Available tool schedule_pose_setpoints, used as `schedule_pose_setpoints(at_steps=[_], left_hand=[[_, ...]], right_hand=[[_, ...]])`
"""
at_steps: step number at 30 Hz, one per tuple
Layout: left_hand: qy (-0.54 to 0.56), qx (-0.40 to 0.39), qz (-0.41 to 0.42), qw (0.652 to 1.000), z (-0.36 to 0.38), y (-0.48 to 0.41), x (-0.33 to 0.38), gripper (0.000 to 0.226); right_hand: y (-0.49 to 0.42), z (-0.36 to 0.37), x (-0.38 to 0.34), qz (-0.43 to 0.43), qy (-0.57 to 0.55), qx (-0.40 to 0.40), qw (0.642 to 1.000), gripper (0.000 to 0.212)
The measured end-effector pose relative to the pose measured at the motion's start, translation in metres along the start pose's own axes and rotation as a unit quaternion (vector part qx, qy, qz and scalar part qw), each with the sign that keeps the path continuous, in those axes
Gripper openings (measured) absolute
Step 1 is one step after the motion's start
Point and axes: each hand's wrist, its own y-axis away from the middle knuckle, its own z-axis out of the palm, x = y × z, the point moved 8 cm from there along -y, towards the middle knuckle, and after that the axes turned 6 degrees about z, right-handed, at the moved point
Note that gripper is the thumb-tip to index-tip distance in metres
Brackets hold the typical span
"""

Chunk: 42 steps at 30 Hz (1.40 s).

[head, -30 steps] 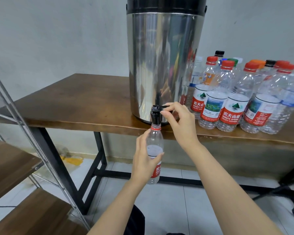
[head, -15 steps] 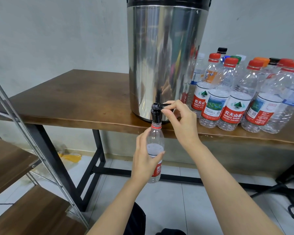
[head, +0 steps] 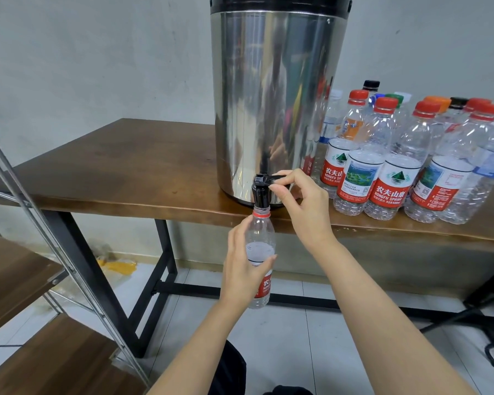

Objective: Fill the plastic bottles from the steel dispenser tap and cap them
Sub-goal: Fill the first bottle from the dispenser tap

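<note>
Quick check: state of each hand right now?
Left hand: grips the bottle under the tap.
Right hand: pinches the tap lever.

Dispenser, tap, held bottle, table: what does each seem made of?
The dispenser looks like polished steel: mirror-bright, reflecting the capped bottles beside it. The tap is matte black, probably plastic. The held bottle is thin clear plastic, see-through, with a red neck ring. The table looks like brown wood or veneer, with a soft sheen; which, I cannot tell.
</note>
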Motion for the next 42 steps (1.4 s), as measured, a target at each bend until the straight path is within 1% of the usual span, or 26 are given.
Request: schedule_pose_setpoints(at_steps=[6,15,24,30,34,42], left_hand=[[0.001,0.002,0.0,1.0,0.0004,-0.0002,0.0,0.086],[0.001,0.002,-0.001,1.0,0.0016,-0.0007,-0.0017,0.086],[-0.001,0.005,0.006,1.0,0.0008,-0.0009,0.0002,0.087],[0.005,0.005,0.006,1.0,0.0006,-0.0006,0.0007,0.086],[-0.001,0.007,0.007,1.0,0.0006,-0.0015,-0.0001,0.089],[-0.006,0.004,0.007,1.0,-0.0001,-0.0013,-0.0008,0.087]], right_hand=[[-0.0008,0.0008,0.0041,0.003,-0.007,0.004,1.0,0.007],[-0.0005,0.0005,0.0034,0.007,-0.015,0.0,1.0,0.004],[-0.0001,0.0006,0.0024,0.009,-0.014,0.003,1.0,0.004],[-0.0001,0.0012,0.0038,0.014,-0.011,0.002,1.0,0.008],[0.0005,0.0008,0.0025,0.012,-0.014,0.003,1.0,0.004],[0.0006,0.0007,0.002,0.011,-0.019,0.004,1.0,0.004]])
